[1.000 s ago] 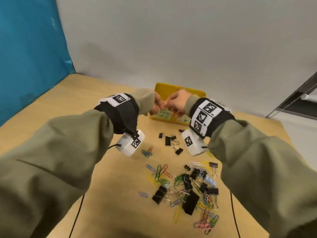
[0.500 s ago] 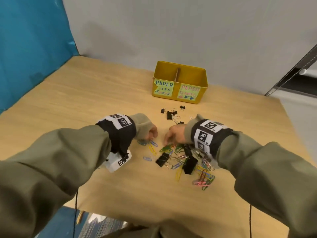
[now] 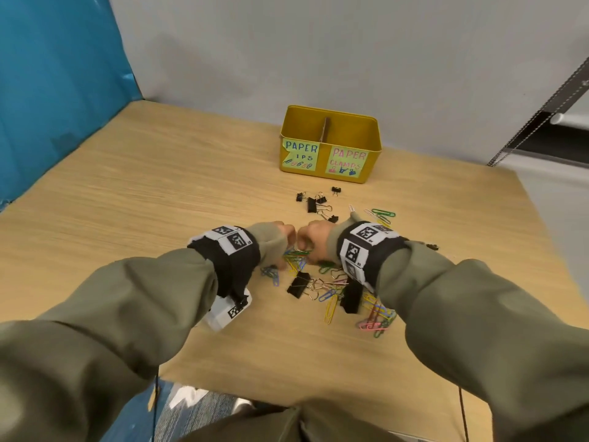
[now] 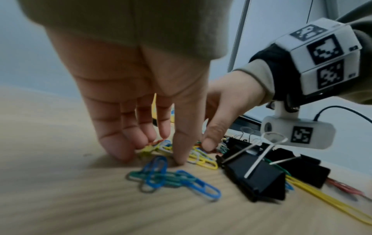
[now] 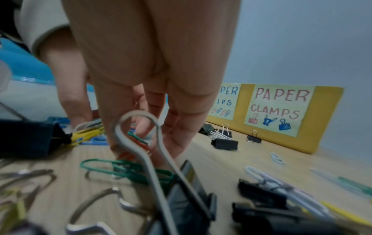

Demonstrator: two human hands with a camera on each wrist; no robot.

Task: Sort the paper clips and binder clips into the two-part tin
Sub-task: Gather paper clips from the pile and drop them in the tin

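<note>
The yellow two-part tin stands at the back of the table, its left half labelled for paper clips and its right half for paper clamps. Coloured paper clips and black binder clips lie mixed in a pile near me. Both hands meet over that pile. My left hand points its fingers down and pinches a small bunch of paper clips against the table. My right hand pinches red and green paper clips between thumb and fingers right beside it.
Several small binder clips lie between the pile and the tin. More paper clips lie to the right of my right wrist. A large binder clip sits just right of my left hand. A blue wall panel stands at the left.
Both hands came back from the tin to the pile. Half a second ago they were a little apart on it; now they touch over the coloured clips.
</note>
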